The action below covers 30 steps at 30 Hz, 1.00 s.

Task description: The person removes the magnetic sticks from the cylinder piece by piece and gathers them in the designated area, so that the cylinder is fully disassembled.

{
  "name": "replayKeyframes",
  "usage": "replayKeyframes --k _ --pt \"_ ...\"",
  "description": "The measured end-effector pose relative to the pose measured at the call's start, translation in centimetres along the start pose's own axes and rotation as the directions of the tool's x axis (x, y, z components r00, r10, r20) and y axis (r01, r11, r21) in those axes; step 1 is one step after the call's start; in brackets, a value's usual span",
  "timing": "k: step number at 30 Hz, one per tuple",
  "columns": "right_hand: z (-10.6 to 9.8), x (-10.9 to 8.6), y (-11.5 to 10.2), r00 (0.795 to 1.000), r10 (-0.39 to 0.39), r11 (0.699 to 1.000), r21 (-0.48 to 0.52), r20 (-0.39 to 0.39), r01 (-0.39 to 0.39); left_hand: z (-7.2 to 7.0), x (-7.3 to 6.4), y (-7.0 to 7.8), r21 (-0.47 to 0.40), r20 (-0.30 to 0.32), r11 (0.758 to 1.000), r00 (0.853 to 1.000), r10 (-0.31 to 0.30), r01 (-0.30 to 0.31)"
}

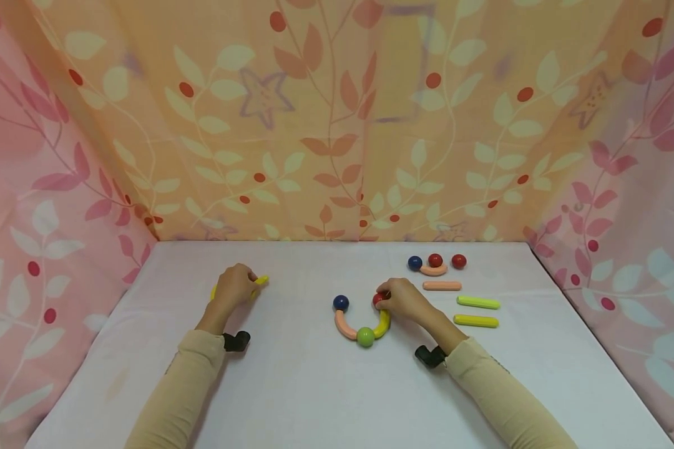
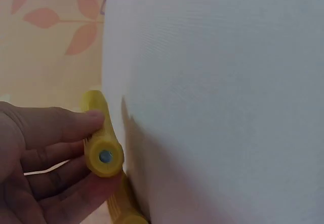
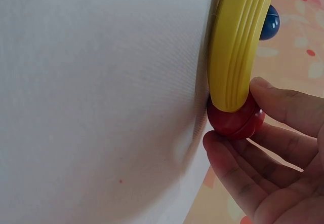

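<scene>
My left hand (image 1: 236, 287) pinches a yellow magnetic rod (image 2: 105, 155) between thumb and fingers, its round metal-tipped end showing in the left wrist view. A second yellow piece (image 2: 123, 203) lies beneath it, partly hidden by the fingers. At the table's middle, my right hand (image 1: 407, 299) grips a red ball (image 3: 235, 117) between thumb and fingertips. The ball touches the end of a curved yellow rod (image 3: 238, 46). That rod meets a green ball (image 1: 366, 337), from which a curved peach rod (image 1: 345, 325) leads to a blue ball (image 1: 341, 303): together a U shape.
Back right on the white table (image 1: 314, 399) are a blue ball (image 1: 415, 263), red balls (image 1: 459, 262) and a curved peach rod (image 1: 434, 271). Straight rods lie nearer: peach (image 1: 442, 285), lime (image 1: 478, 302) and yellow (image 1: 476, 321). Patterned curtains (image 1: 337, 125) stand behind and at both sides.
</scene>
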State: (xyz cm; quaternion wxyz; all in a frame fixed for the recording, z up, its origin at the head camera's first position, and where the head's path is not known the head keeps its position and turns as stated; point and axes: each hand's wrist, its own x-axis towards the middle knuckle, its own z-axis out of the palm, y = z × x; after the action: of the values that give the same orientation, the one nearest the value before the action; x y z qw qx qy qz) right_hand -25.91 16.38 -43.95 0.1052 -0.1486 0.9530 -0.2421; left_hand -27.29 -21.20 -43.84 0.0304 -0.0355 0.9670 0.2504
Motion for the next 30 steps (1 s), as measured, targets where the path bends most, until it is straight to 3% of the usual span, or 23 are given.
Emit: replayKeyframes --k 8,14,23,30 --pt "0.1 0.1 0.0 1.0 0.0 1.0 0.001 0.0 0.0 0.5 0.1 -0.4 0.111 0.009 0.993 0.999 0.049 -0.049" --pt "0.1 0.0 0.0 1.0 0.003 1.0 0.003 0.003 -0.003 0.4 -0.3 0.1 0.113 0.004 0.991 0.998 0.069 -0.069" --pt "0.1 -0.1 0.0 1.0 0.018 1.0 0.026 0.008 -0.018 0.6 -0.5 0.3 0.105 0.004 0.994 0.999 0.032 -0.032" --pt "0.2 -0.4 0.4 0.998 0.055 0.996 0.071 0.005 -0.055 0.3 -0.7 0.8 0.107 -0.039 0.993 0.997 0.063 -0.058"
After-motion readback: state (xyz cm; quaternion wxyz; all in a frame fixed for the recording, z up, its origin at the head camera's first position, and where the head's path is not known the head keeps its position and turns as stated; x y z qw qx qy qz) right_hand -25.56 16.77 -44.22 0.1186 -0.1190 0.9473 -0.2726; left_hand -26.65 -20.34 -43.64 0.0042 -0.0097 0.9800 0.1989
